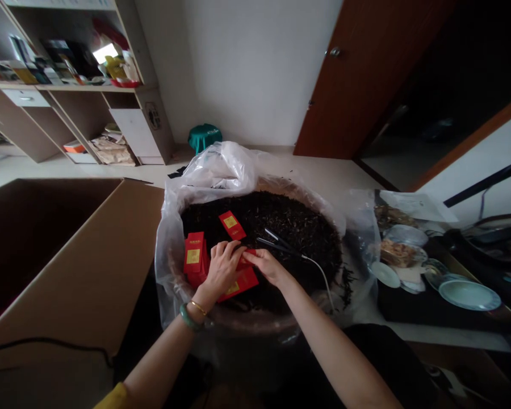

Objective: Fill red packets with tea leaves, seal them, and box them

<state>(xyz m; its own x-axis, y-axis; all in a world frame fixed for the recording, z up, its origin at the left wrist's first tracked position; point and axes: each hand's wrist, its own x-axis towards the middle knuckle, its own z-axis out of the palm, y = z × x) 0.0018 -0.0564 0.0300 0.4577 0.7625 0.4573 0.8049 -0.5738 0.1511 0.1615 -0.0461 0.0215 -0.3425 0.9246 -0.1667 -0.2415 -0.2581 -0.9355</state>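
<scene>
My left hand (223,266) and my right hand (267,267) meet over a round, plastic-lined basket (343,213). Between their fingers is a small red packet (247,259), mostly covered by the hands. Dark dry leaves that look like loose tea (300,213) fill the basket. On the leaves lies a single red packet with a yellow label (231,225). A stack of red packets (194,254) sits left of my left hand, and more red packets (241,285) lie beneath both hands. Just right of my right hand rests a black hair straightener (276,243), its jaws apart.
An opened cardboard box (128,227) stands at the left. The straightener's white cord (326,278) runs over the basket's near right rim. To the right, a low table holds a pale green dish (469,295) and bags. A teal-covered bin (204,136) stands by the wall.
</scene>
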